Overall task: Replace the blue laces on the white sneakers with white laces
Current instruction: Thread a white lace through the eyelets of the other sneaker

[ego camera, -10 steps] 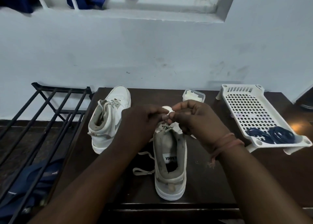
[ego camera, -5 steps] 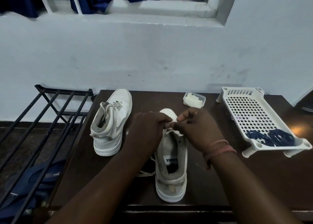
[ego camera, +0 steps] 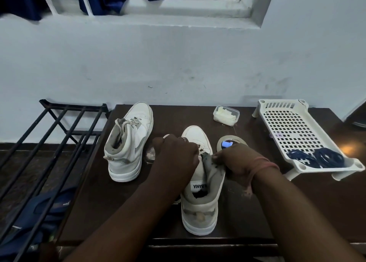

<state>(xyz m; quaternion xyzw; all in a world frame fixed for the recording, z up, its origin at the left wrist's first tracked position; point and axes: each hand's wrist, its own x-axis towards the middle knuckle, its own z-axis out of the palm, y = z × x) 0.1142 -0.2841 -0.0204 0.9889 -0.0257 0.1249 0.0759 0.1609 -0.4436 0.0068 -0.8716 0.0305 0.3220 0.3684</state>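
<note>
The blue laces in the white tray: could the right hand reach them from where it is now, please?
Probably yes: the blue laces lie uncovered in the tray's near end, with bare table between, though the right hand now pinches the sneaker.

My dark brown wooden table [ego camera: 247, 212]: semi-gloss. White leather-look high-top sneaker [ego camera: 200, 182]: matt, scuffed, grey cloth lining. White perforated plastic tray [ego camera: 293, 131]: smooth. Black metal rack [ego camera: 59, 135]: matt.

A dark wooden table [ego camera: 247, 212] stands against the wall. On it rest two white sneakers [ego camera: 129, 143] [ego camera: 200, 202], a small clear plastic container [ego camera: 226, 115], a tape roll [ego camera: 230, 143] and a white perforated tray [ego camera: 297, 131] on short legs.
</note>
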